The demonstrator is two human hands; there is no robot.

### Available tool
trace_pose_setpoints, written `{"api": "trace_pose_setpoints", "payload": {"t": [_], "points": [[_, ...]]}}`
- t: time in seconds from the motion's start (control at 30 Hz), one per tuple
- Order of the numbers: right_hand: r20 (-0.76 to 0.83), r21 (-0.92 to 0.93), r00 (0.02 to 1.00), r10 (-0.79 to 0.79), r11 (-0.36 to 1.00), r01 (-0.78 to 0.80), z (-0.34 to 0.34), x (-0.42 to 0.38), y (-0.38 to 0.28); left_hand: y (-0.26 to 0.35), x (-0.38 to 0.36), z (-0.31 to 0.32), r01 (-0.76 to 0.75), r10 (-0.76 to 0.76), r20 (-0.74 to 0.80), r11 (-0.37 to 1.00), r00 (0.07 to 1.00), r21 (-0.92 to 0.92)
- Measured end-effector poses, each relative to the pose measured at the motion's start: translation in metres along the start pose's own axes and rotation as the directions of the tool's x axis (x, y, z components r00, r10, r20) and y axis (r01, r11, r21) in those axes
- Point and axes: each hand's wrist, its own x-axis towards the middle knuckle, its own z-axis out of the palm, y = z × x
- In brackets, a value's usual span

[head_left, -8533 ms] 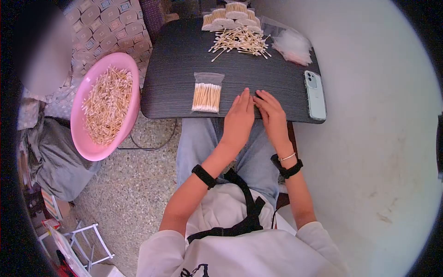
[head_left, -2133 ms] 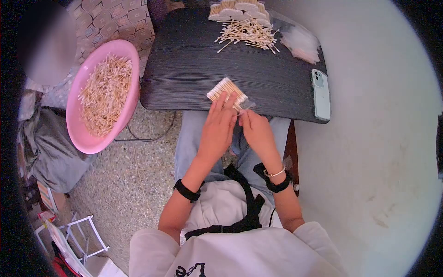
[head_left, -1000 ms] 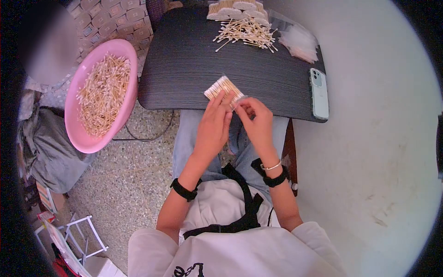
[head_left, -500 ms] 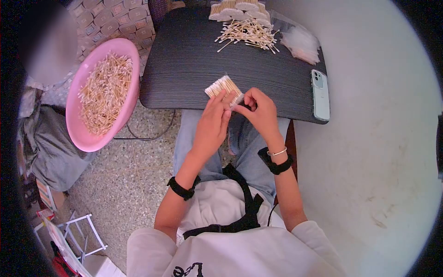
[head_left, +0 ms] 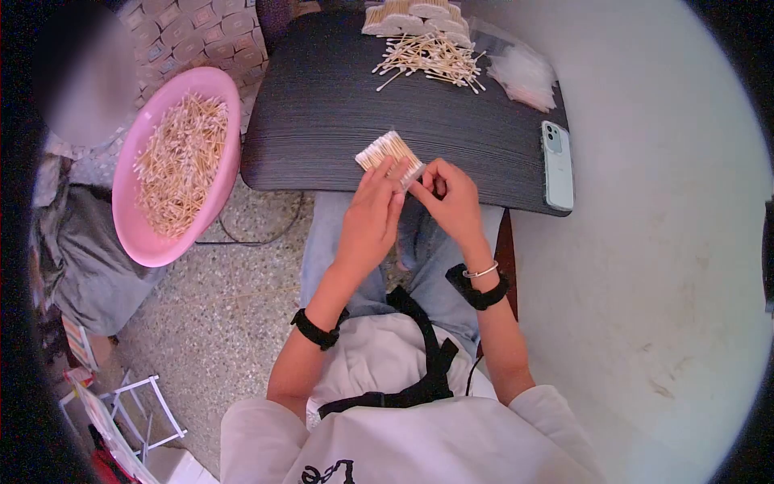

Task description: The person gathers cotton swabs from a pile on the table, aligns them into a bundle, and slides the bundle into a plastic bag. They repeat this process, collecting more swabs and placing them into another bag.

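A clear plastic bag of cotton swabs (head_left: pixel 389 150) lies at the near edge of the dark table (head_left: pixel 322 105), its swabs side by side in a flat bundle. My left hand (head_left: pixel 372 202) holds the bag, with fingers over its front face and thumb at the lower corner. At the bag's right end, the thumb and forefinger of my right hand (head_left: pixel 447 198) pinch the plastic edge. Farther back on the table is a loose pile of cotton swabs (head_left: pixel 431 58). Behind that pile, packed swab bundles (head_left: pixel 415 16) are stacked.
A pink basin (head_left: pixel 129 234) full of loose swabs stands left of the table. Empty clear plastic bags (head_left: pixel 522 77) lie at the back right, and a white phone (head_left: pixel 557 169) rests on the right edge. A pale wall (head_left: pixel 645 242) rises close on the right.
My right fingers have shifted slightly along the bag's end. The bag and my left hand stay nearly where they were; the whole view has moved a little.
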Motion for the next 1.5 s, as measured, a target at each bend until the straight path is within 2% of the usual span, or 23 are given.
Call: {"api": "trace_pose_setpoints", "payload": {"t": [0.1,0.2,0.33,0.4,0.43,0.5,0.6,0.7,0.83,0.9,0.93,1.03,1.07,1.13,1.2,1.23,1.27,1.3,1.33,1.4,1.43,1.5], "points": [[0.056,0.039,0.998,-0.038,0.999,0.036,-0.003,0.003,0.001,-0.004,0.0,-0.002,0.031,-0.03,0.026,0.999,0.999,-0.041],[0.085,0.047,0.993,0.083,0.995,-0.087,-0.008,0.007,-0.005,-0.007,0.0,-0.004,0.024,-0.022,0.037,0.999,0.999,-0.044],[0.048,-0.038,0.998,0.046,0.998,-0.044,-0.004,0.009,-0.008,-0.005,0.002,-0.004,0.004,-0.004,0.03,1.0,1.0,-0.007],[0.058,-0.044,0.997,0.058,0.997,-0.056,-0.005,0.008,-0.009,-0.003,0.001,-0.006,0.051,-0.049,0.034,0.998,0.998,-0.031],[0.069,0.036,0.995,0.075,0.996,-0.078,-0.006,0.008,-0.006,-0.002,0.0,-0.005,0.075,-0.074,0.038,0.996,0.997,-0.045],[0.093,0.194,0.99,0.11,0.973,-0.126,-0.01,0.007,0.0,-0.004,-0.001,-0.006,0.063,-0.06,0.045,0.996,0.997,-0.059],[0.1,0.209,0.991,0.092,0.972,-0.111,-0.013,0.011,0.0,-0.005,-0.001,-0.004,0.056,-0.052,0.042,0.995,0.998,-0.082],[0.077,0.086,0.994,0.083,0.992,-0.089,-0.01,0.011,-0.005,-0.004,-0.001,-0.001,0.024,-0.023,0.031,0.998,0.999,-0.051],[-0.006,0.121,0.999,0.051,0.991,-0.05,-0.003,0.004,-0.006,-0.014,0.0,-0.004,-0.051,0.054,0.048,0.997,0.997,-0.051],[0.011,0.163,0.996,0.087,0.983,-0.088,-0.009,0.003,-0.007,-0.013,-0.001,-0.006,0.059,-0.049,0.065,0.986,0.997,-0.158],[-0.033,0.203,0.999,0.042,0.979,-0.035,-0.009,0.002,-0.004,-0.011,0.0,-0.008,0.115,-0.1,0.079,0.971,0.992,-0.211],[-0.126,0.312,0.99,-0.066,0.945,0.103,-0.006,0.003,0.002,-0.013,0.012,-0.012,0.074,-0.074,0.009,0.969,0.997,-0.234],[-0.127,0.348,0.988,-0.086,0.929,0.126,-0.006,0.002,0.002,-0.011,0.017,-0.014,0.001,-0.002,-0.013,0.999,1.0,-0.046],[-0.14,0.433,0.979,-0.145,0.881,0.192,-0.008,0.004,-0.001,-0.001,0.031,-0.022,-0.135,0.147,-0.011,0.934,0.989,0.332],[-0.169,0.522,0.962,-0.217,0.808,0.274,-0.009,0.008,-0.003,-0.008,0.037,-0.02,-0.176,0.167,0.058,0.957,0.984,0.231],[-0.138,0.705,0.982,-0.126,0.684,0.187,-0.012,0.008,-0.016,-0.008,0.04,-0.021,-0.193,0.179,0.092,0.965,0.979,0.179],[-0.085,0.85,0.995,-0.046,0.518,0.097,-0.016,0.007,-0.03,-0.006,0.042,-0.021,-0.006,-0.01,0.19,0.996,0.982,0.085],[-0.016,0.948,1.0,0.02,0.319,0.009,-0.018,0.006,-0.041,0.001,0.047,-0.024,0.191,-0.186,0.301,0.981,0.935,0.011],[0.004,0.928,0.999,0.052,0.371,-0.023,-0.018,0.005,-0.043,0.004,0.049,-0.026,0.388,-0.338,0.418,0.921,0.843,-0.038],[0.04,0.879,0.992,0.118,0.469,-0.091,-0.017,0.005,-0.046,-0.006,0.043,-0.014,0.375,-0.291,0.322,0.896,0.901,-0.24],[0.051,0.804,0.994,0.094,0.587,-0.096,-0.016,0.005,-0.041,-0.01,0.04,-0.009,0.356,-0.273,0.269,0.871,0.924,-0.339],[0.082,0.609,0.995,0.054,0.788,-0.093,-0.013,0.002,-0.028,-0.009,0.036,0.002,0.403,-0.318,0.249,0.669,0.915,-0.624]]}}
